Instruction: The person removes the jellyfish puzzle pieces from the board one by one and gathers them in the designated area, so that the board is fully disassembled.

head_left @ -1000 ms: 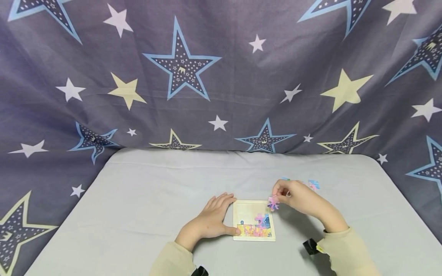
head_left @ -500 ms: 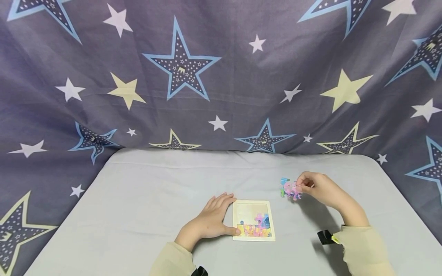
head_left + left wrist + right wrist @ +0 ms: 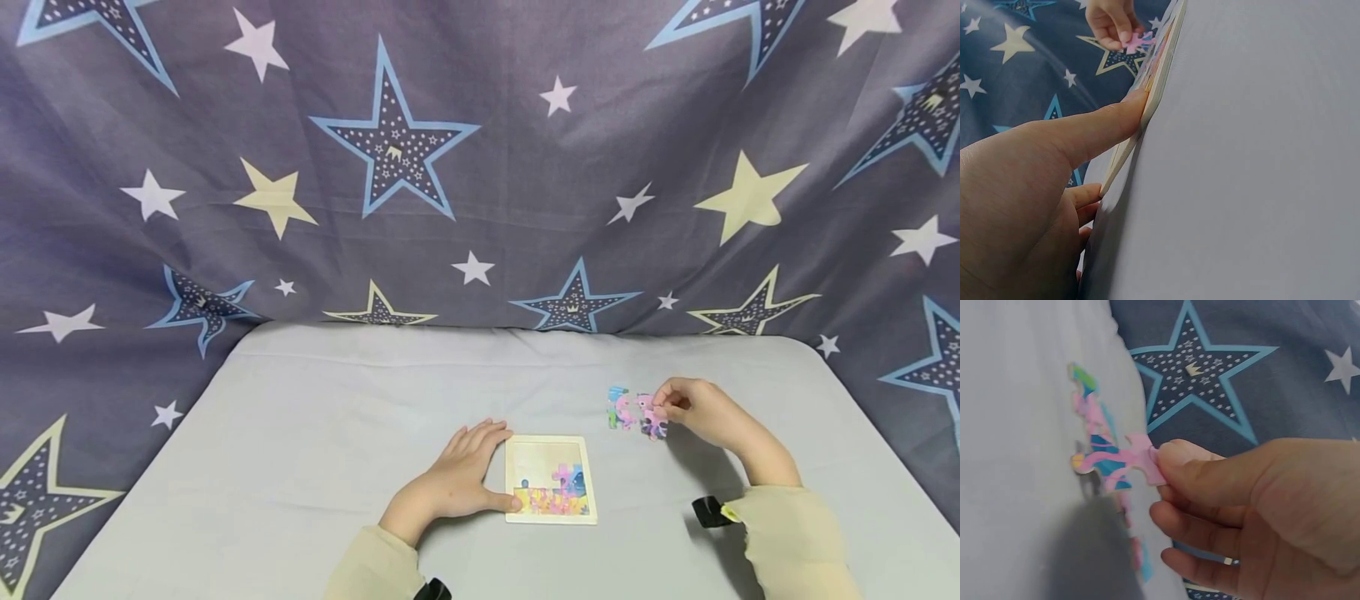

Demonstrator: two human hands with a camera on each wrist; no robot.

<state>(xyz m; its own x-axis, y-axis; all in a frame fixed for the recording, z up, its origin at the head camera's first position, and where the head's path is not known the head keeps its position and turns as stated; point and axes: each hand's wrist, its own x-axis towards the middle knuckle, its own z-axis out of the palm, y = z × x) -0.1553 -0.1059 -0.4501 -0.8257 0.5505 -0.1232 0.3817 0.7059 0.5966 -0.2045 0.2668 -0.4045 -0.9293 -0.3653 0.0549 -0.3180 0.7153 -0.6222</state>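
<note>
In my right hand (image 3: 701, 410) I pinch a pink and blue jigsaw piece (image 3: 1116, 461) between thumb and fingertips. It stands tilted close over the loose jigsaw pieces (image 3: 619, 408) lying behind and right of the puzzle tray (image 3: 549, 438). Flat on the sheet, that pale square tray has joined pieces (image 3: 553, 502) along its bottom and a few more at its lower right. My left hand (image 3: 459, 477) rests at the tray's left side, fingers extended. Its thumb (image 3: 1107, 125) presses the lower left corner and a fingertip touches the upper left one.
A light grey sheet (image 3: 337, 417) covers the table. Behind it and at both sides hangs a dark curtain (image 3: 495, 183) with stars. Black straps (image 3: 708, 512) sit at both sleeve cuffs.
My right hand has carried the jigsaw piece from the tray's right edge to the loose pieces behind, then slightly further right. The left hand and the tray have stayed put.
</note>
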